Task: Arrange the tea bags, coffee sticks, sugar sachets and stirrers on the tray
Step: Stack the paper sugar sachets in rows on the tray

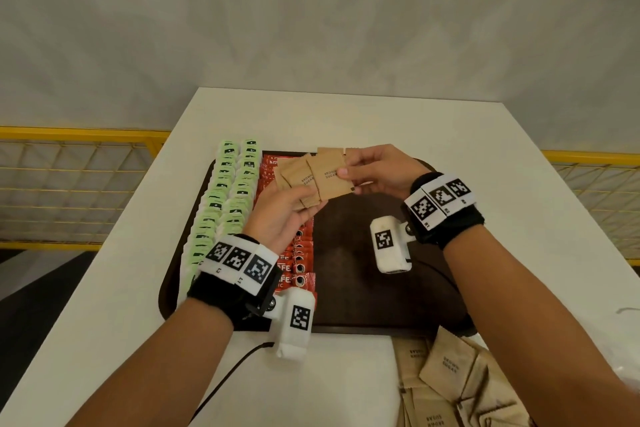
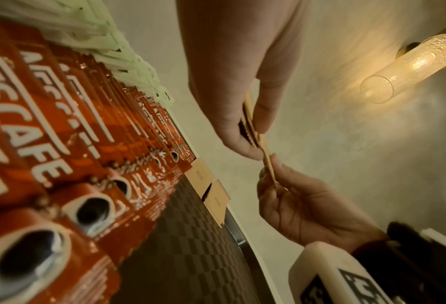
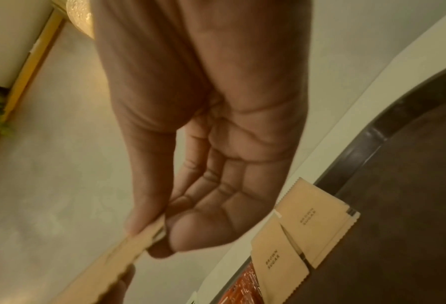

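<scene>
**A:** What do the hands hold?

**B:** In the centre of the head view, the left hand point(image 1: 277, 215) grips a fanned bunch of brown sugar sachets point(image 1: 304, 177) between thumb and fingers. The right hand point(image 1: 377, 172) pinches the rightmost sachet of that fan at its edge. Both hover above the dark tray point(image 1: 363, 253), which sits on the white tabletop point(image 1: 138, 288).

**A:** And the tray itself?

**B:** Two columns of green tea bags point(image 1: 225, 198) run down its left side, with a column of red coffee sticks point(image 1: 301, 263) just to their right; the left wrist hides the middle of that column. Two sachets lying flat point(image 3: 302, 232) at the tray's far edge show in the wrist views, but in the head view the held fan covers them.

**A:** Anything elsewhere?

**B:** A loose pile of sugar sachets point(image 1: 450, 381) lies on the tabletop at the lower right of the head view, cut off by the frame's bottom edge. How many sachets the left hand holds is hard to count, since they overlap. In the left wrist view the held sachets are seen edge-on, so only thin strips show between the fingertips point(image 2: 253, 152).
</scene>
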Motion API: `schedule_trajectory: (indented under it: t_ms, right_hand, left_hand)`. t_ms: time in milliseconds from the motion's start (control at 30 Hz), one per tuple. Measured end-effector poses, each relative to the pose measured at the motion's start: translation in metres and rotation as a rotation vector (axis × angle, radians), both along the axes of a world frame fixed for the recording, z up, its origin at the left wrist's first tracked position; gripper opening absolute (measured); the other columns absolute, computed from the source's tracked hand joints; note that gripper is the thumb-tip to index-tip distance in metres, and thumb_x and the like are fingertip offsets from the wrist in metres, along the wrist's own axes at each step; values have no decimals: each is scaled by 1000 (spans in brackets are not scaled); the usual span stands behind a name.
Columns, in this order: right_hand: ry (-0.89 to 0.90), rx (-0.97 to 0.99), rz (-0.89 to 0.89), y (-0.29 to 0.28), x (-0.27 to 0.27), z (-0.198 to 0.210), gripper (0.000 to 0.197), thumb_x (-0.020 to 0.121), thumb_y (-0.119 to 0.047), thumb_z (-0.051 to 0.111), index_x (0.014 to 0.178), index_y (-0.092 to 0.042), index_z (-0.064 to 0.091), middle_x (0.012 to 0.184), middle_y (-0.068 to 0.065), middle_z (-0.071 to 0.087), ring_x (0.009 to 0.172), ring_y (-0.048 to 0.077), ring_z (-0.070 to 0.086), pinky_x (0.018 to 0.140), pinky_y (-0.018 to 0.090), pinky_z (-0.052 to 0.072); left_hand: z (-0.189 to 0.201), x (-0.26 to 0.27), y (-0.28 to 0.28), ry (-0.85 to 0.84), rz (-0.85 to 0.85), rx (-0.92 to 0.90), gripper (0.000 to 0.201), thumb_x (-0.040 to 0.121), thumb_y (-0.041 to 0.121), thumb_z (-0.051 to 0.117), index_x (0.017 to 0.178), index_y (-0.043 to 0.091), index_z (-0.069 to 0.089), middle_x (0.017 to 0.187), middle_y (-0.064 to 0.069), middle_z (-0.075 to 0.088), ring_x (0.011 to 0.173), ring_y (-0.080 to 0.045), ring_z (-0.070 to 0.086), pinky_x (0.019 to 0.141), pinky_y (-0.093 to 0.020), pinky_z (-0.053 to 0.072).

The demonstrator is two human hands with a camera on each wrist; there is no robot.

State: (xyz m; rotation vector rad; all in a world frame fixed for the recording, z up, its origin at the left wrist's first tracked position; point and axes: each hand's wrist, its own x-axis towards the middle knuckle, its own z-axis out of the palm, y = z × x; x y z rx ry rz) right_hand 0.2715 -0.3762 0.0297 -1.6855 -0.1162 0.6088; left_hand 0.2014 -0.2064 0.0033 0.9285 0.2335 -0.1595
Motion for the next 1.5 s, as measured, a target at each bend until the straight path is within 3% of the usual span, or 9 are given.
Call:
schedule_trajectory:
  t_ms: [233, 367, 467, 667, 900, 1033, 1200, 1400, 1500]
  right_hand:
    - [53, 106, -16, -2, -8, -1, 5, 87, -4, 60, 86, -9, 57, 92, 5, 62, 77, 13, 62, 59, 20, 56]
    - [41, 48, 62, 10, -11, -2, 30, 86, 0, 60, 114, -9, 58, 98, 3, 64, 87, 15, 62, 59, 20, 55]
    - [59, 56, -39, 8, -8, 0, 21, 84, -1, 62, 103, -10, 62, 98, 3, 65, 88, 16, 62, 60, 21, 55]
    - [148, 33, -437, -1, 9, -15, 22, 81, 2, 66, 100, -6, 59, 108, 14, 66, 93, 24, 66, 59, 25, 58]
    - [187, -187, -482, 25, 20, -44, 47, 68, -5, 81, 110, -3, 60, 110, 14, 65, 99, 30, 64, 84, 43, 55]
    - [155, -314, -492, 28, 25, -48, 50, 66, -9, 82, 108, -6, 54, 115, 16, 63, 102, 31, 62, 89, 45, 52]
    - [138, -410, -483, 32, 23, -44, 71, 69, -12, 81, 131, -5, 47, 124, 16, 58, 109, 33, 58, 94, 45, 49]
    - [56, -644, -412, 35, 19, -33, 50, 83, -18, 69, 125, -1, 49, 122, 13, 57, 112, 28, 57, 97, 39, 47]
    - [87, -505, -418, 31, 21, -37, 50, 78, -14, 73, 122, -3, 51, 119, 14, 60, 105, 30, 61, 91, 44, 52]
  left_hand:
    - [-2, -3, 4, -69, -37, 180, 37, 84, -7, 57, 110, 19, 56, 109, -3, 66, 102, -18, 63, 74, -25, 57]
    - [-2, -3, 6, -67, -35, 316, 37, 81, -4, 63, 111, 17, 56, 105, -4, 67, 96, -17, 65, 70, -22, 57]
    - [-1, -3, 10, -51, 4, 347, 32, 82, 1, 65, 110, 15, 57, 102, -5, 67, 88, -15, 67, 69, -22, 57]
    - [4, 0, 24, 15, 149, 161, 13, 90, 4, 55, 101, 11, 55, 91, -8, 63, 83, -16, 64, 75, -27, 57]
    - [5, -9, 20, 51, 165, 32, 16, 90, -1, 53, 99, 12, 55, 93, -10, 63, 84, -17, 64, 73, -25, 57]
    - [8, -9, 24, 46, 173, 34, 15, 89, 0, 54, 99, 12, 56, 93, -10, 63, 84, -16, 64, 74, -25, 58]
    - [10, -10, 26, 53, 178, 20, 16, 88, 0, 55, 98, 13, 55, 94, -9, 62, 86, -16, 64, 78, -28, 56]
    - [8, -10, 24, 60, 154, 28, 15, 90, 1, 53, 102, 10, 55, 95, -11, 62, 86, -17, 64, 76, -28, 57]
    - [8, -11, 25, 69, 145, 22, 12, 92, 3, 52, 100, 10, 55, 95, -11, 62, 87, -18, 63, 81, -31, 55]
